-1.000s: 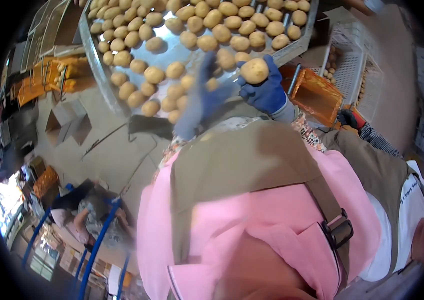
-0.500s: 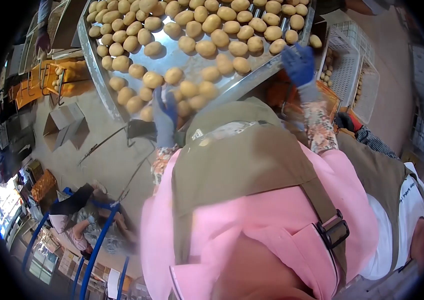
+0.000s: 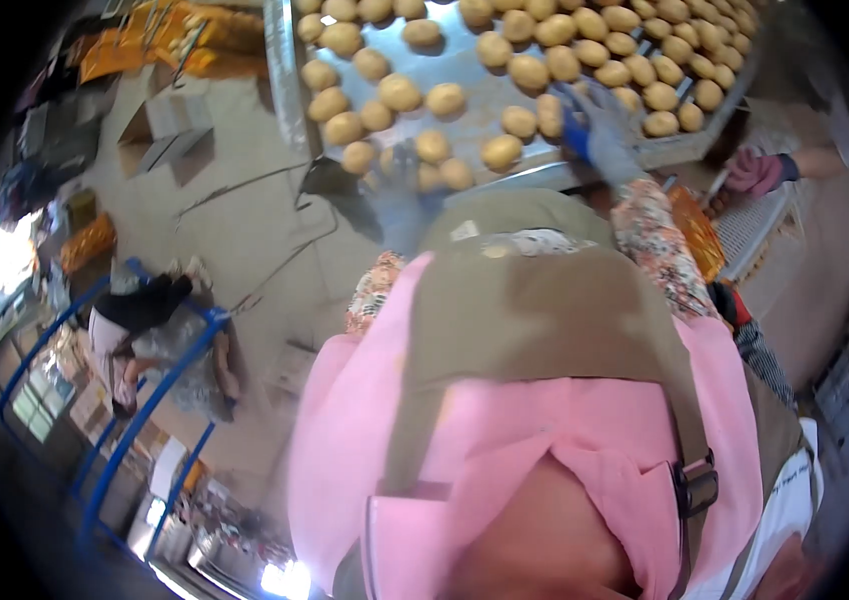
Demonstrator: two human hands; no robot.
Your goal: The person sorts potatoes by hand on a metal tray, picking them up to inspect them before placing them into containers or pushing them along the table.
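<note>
Potatoes (image 3: 400, 92) lie spread over a sloping metal table (image 3: 465, 60), densest toward its upper right. My right hand (image 3: 600, 130), in a blue and grey glove, reaches over the table's near edge. Its fingers are stretched out beside a potato (image 3: 550, 115). At the narrow lower end of the table, my left hand (image 3: 402, 195) is smeared by motion, its gloved fingers overlapping a few potatoes (image 3: 432, 147) there. Floral sleeves (image 3: 660, 235) cover both my forearms.
A co-worker's pink-gloved hand (image 3: 757, 172) is at the right, over a white crate (image 3: 760, 225). An orange mesh bag (image 3: 697, 232) hangs by the table. An opened cardboard box (image 3: 165, 130) and a blue-framed cart (image 3: 150, 385) stand at the left.
The view has swung, shifting the table right. My right hand has moved from the table's side edge in over the potatoes. My left hand still works at the lower end, now more blurred.
</note>
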